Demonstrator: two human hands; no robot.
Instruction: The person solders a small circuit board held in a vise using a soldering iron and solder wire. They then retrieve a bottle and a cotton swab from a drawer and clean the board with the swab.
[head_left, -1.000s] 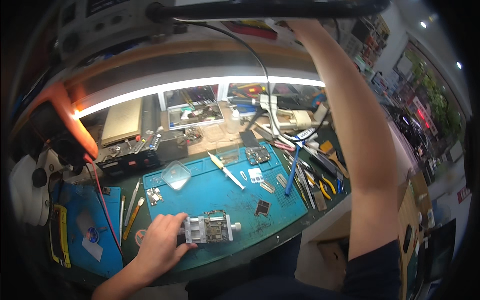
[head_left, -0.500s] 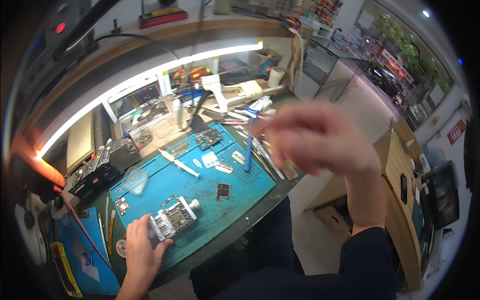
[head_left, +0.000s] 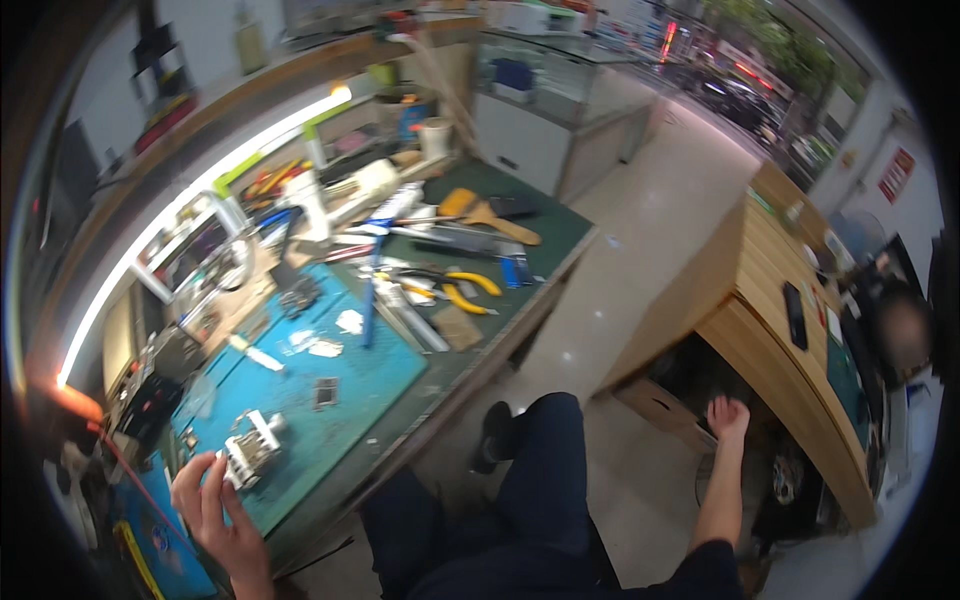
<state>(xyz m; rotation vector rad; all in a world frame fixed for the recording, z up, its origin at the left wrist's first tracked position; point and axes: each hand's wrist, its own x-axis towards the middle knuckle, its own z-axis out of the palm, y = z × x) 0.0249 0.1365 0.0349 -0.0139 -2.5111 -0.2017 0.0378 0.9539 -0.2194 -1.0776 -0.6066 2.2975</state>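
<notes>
A small metal board holder [head_left: 262, 432] clamps a circuit board [head_left: 250, 455] at the near left of the blue work mat [head_left: 375, 395]. Beside the holder's left end is my left hand [head_left: 215, 515], its fingers apart and slightly bent; blur hides whether the fingertips touch it. My right hand [head_left: 728, 416] is far off to the right, in front of the wooden desk's lower opening. Its fingers are curled in, and nothing shows in them. On the mat lie a dark square chip-like part [head_left: 326, 392] and a white syringe [head_left: 256, 353].
Yellow-handled pliers [head_left: 468, 290], a wide brush [head_left: 490, 215] and a blue stick-like tool [head_left: 368, 310] lie on the bench's right part. A wooden desk [head_left: 720, 320] with a drawer [head_left: 655, 412] stands at the right. Floor [head_left: 590, 350] separates bench and desk.
My view has swung right. My right hand has moved from above the bench's right edge, down and right to the desk. My left hand has loosened from the board holder.
</notes>
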